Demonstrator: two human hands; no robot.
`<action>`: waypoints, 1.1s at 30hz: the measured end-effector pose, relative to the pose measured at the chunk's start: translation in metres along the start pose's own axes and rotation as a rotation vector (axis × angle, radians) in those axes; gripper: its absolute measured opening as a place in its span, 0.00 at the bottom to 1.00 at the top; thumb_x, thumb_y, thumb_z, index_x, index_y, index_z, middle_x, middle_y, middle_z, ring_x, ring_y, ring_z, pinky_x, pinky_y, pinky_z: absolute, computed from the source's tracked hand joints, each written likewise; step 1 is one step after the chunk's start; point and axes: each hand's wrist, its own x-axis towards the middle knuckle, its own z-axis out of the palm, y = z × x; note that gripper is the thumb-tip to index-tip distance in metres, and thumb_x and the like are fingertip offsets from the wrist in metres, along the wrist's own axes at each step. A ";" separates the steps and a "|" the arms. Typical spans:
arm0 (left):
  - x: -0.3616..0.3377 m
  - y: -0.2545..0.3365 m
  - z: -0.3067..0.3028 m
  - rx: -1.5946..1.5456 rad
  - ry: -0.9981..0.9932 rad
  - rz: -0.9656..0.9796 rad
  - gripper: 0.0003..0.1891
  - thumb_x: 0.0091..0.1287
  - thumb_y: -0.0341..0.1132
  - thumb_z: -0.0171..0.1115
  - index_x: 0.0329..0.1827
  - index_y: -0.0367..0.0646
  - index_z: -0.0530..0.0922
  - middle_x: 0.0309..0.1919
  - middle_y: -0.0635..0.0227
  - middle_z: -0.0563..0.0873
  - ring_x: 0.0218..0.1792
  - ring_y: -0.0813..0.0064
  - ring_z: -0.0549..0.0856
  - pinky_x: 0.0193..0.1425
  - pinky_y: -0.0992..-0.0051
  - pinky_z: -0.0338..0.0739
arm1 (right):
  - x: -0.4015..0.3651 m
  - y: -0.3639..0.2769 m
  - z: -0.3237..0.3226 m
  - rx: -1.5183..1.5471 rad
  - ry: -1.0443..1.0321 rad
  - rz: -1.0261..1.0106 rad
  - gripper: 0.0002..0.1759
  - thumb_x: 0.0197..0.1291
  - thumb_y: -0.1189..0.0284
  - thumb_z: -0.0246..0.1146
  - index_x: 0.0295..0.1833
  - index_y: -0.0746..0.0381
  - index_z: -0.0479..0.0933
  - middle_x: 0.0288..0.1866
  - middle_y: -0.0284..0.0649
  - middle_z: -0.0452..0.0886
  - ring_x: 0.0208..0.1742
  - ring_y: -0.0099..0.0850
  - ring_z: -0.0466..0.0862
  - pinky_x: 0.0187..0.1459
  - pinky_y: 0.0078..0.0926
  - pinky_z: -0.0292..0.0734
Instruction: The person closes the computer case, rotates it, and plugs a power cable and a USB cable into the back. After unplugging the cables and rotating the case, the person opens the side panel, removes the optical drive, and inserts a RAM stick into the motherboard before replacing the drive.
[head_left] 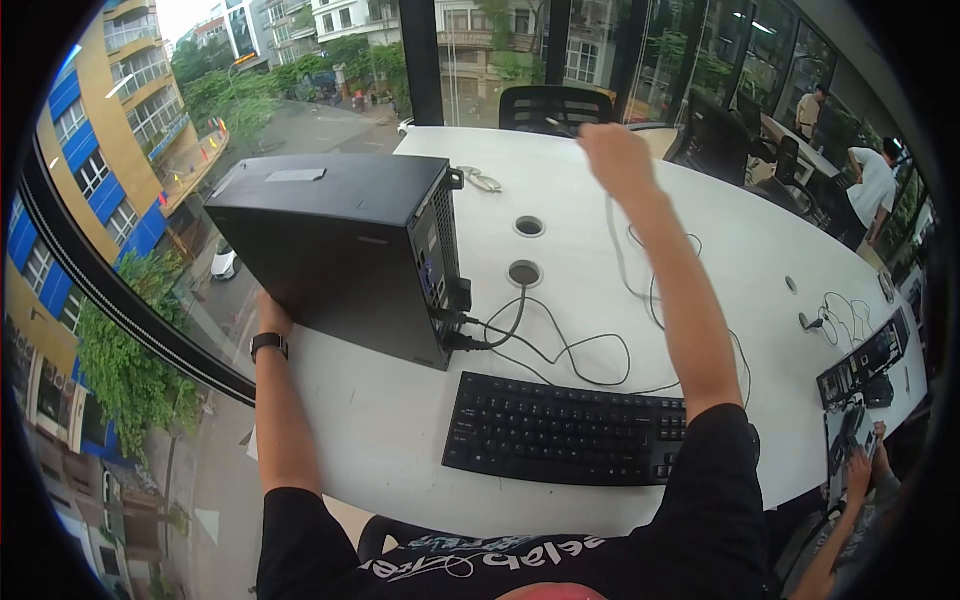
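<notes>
A black desktop computer tower (330, 260) stands upright on the white desk, its rear ports turned to the right. My left hand (274, 312), below a black wristwatch, is against the tower's near left side; its fingers are hidden behind the case. Raised over the far part of the desk, my right hand (618, 165) is closed around a cable. A dark plug-like tip (557, 123) pokes out to its left, and a grey length of cable (615, 250) hangs below. Black cables (485, 345) run from the tower's rear to a desk grommet and across the desktop.
A black keyboard (560, 432) lies near the desk's front edge. Two round grommets sit mid-desk, with a coiled light cable (480, 180) behind the tower. Windows border the left and back. At right, a person's hands (860, 470) are beside an opened computer case (865, 360).
</notes>
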 end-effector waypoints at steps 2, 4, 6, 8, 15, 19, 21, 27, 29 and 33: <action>0.001 0.000 -0.003 0.017 0.014 0.015 0.25 0.77 0.50 0.50 0.63 0.38 0.78 0.56 0.65 0.86 0.56 0.68 0.84 0.61 0.66 0.79 | 0.013 -0.024 0.022 0.146 0.217 -0.204 0.07 0.67 0.68 0.63 0.38 0.60 0.80 0.35 0.44 0.84 0.43 0.44 0.86 0.43 0.43 0.82; 0.005 -0.002 -0.010 0.042 -0.043 -0.025 0.28 0.78 0.53 0.48 0.69 0.41 0.74 0.62 0.65 0.83 0.62 0.65 0.82 0.69 0.64 0.75 | 0.019 -0.046 0.045 0.248 0.190 -0.428 0.03 0.65 0.73 0.61 0.39 0.59 0.80 0.38 0.40 0.84 0.44 0.40 0.86 0.45 0.40 0.83; 0.008 -0.006 -0.013 0.049 -0.058 -0.011 0.28 0.78 0.53 0.48 0.69 0.41 0.74 0.62 0.65 0.83 0.62 0.65 0.82 0.69 0.64 0.75 | 0.017 -0.066 0.071 0.137 -0.044 -0.508 0.05 0.61 0.76 0.60 0.39 0.59 0.81 0.36 0.41 0.86 0.45 0.40 0.88 0.44 0.38 0.85; 0.009 -0.005 -0.014 0.049 -0.067 0.009 0.28 0.77 0.53 0.48 0.69 0.41 0.74 0.62 0.65 0.83 0.62 0.65 0.82 0.69 0.64 0.75 | 0.006 -0.082 0.103 0.075 -0.196 -0.617 0.06 0.59 0.75 0.62 0.32 0.58 0.84 0.32 0.42 0.87 0.38 0.42 0.90 0.39 0.42 0.86; 0.009 -0.010 -0.015 0.026 -0.027 0.004 0.28 0.77 0.53 0.49 0.69 0.42 0.75 0.62 0.65 0.83 0.62 0.66 0.82 0.69 0.65 0.75 | -0.030 -0.127 0.161 0.271 -0.179 -0.436 0.06 0.62 0.74 0.61 0.33 0.60 0.82 0.32 0.45 0.87 0.37 0.45 0.89 0.40 0.44 0.85; 0.002 -0.003 -0.003 0.031 0.053 0.011 0.29 0.77 0.54 0.49 0.69 0.41 0.75 0.63 0.65 0.83 0.63 0.66 0.82 0.69 0.65 0.75 | -0.032 -0.128 0.122 0.553 -0.110 -0.400 0.10 0.65 0.69 0.62 0.34 0.64 0.81 0.32 0.47 0.87 0.35 0.49 0.87 0.41 0.45 0.82; -0.002 0.000 0.002 0.015 0.046 0.006 0.28 0.77 0.53 0.49 0.69 0.40 0.75 0.63 0.65 0.83 0.62 0.67 0.82 0.68 0.66 0.74 | -0.039 -0.119 0.065 0.584 -0.184 -0.415 0.12 0.67 0.67 0.63 0.35 0.65 0.81 0.32 0.48 0.87 0.34 0.49 0.86 0.41 0.44 0.82; 0.007 -0.003 -0.006 0.017 0.002 0.014 0.27 0.78 0.50 0.49 0.68 0.37 0.76 0.61 0.64 0.84 0.61 0.68 0.83 0.67 0.67 0.75 | -0.098 -0.120 -0.060 1.299 -0.735 -0.142 0.25 0.70 0.50 0.63 0.48 0.63 0.86 0.35 0.47 0.88 0.35 0.39 0.89 0.41 0.33 0.82; 0.013 -0.010 -0.012 0.036 -0.045 0.004 0.27 0.78 0.50 0.48 0.67 0.37 0.76 0.60 0.64 0.85 0.60 0.68 0.83 0.66 0.68 0.75 | -0.107 -0.135 -0.087 1.024 -0.646 -0.331 0.27 0.69 0.46 0.62 0.49 0.62 0.85 0.35 0.47 0.88 0.36 0.40 0.89 0.42 0.33 0.82; 0.003 -0.002 -0.003 0.091 -0.091 0.092 0.27 0.79 0.48 0.48 0.67 0.34 0.76 0.61 0.64 0.84 0.58 0.67 0.84 0.64 0.66 0.78 | -0.121 -0.126 -0.090 1.026 -0.542 -0.302 0.26 0.70 0.48 0.60 0.47 0.62 0.84 0.34 0.48 0.88 0.37 0.45 0.89 0.41 0.38 0.82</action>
